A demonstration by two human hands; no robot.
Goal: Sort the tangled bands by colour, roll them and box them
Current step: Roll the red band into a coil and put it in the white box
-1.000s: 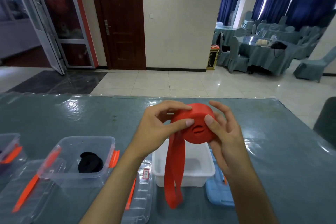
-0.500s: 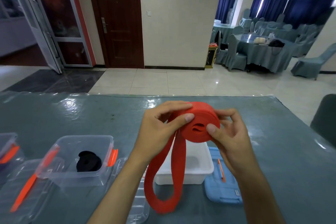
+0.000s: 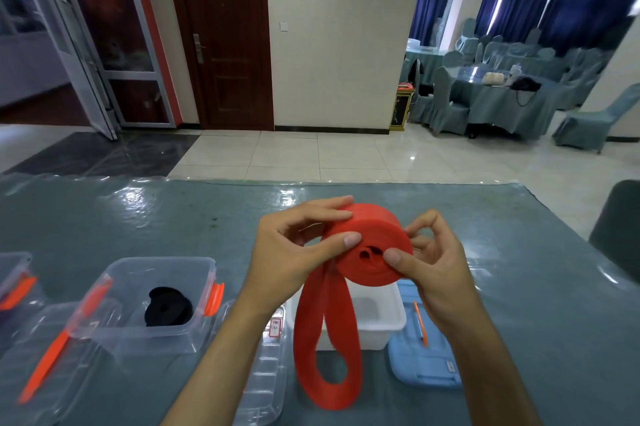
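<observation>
I am gripping the thick roll of flat red elastic band with my left hand and right hand, fingers curled around it, above the white plastic box on the bench, its loose loop hanging.

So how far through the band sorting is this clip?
Partway. Done: a rolled black band already lies in the open clear box. In hand: the left hand and right hand hold the red roll, whose unrolled tail hangs as a loop. Left: finishing that roll and boxing it, perhaps in the empty white box, lids unfitted.
</observation>
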